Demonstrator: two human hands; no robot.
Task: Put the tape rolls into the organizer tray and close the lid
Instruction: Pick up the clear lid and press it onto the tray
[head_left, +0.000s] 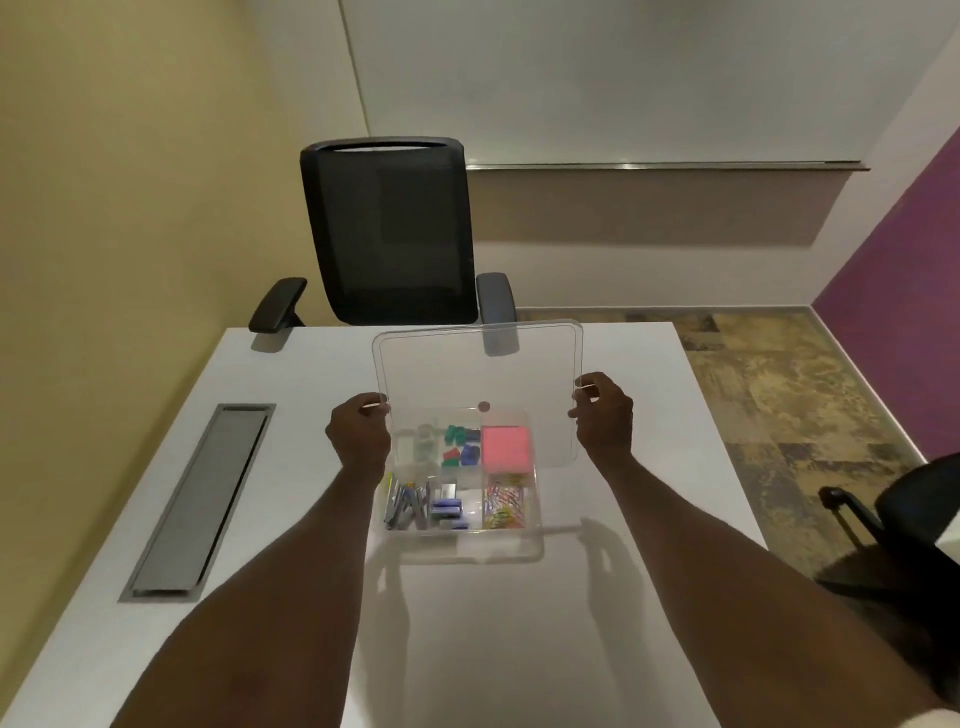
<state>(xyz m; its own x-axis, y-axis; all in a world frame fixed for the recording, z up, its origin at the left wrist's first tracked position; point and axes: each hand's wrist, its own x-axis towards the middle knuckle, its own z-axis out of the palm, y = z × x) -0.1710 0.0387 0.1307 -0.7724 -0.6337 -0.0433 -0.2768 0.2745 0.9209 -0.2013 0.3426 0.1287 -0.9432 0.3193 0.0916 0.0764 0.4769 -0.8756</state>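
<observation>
Clear plastic, square and round-cornered, the lid is held in the air over the far half of the clear compartmented organizer tray, which sits on the white table. The left hand pinches the lid's left edge and the right hand pinches its right edge, fingers closed on the rim. The lid tilts up, its far edge reaching toward the black mesh office chair.

Through it show a pink sticky-note pad, green and blue clips and coloured paper clips; small clear rolls, seemingly the tape, lie in the far-left compartment.

To close well, I judge the lid should be drawn nearer, levelled, squared corner to corner with the tray's rim, then lowered evenly and pressed along both edges.
</observation>
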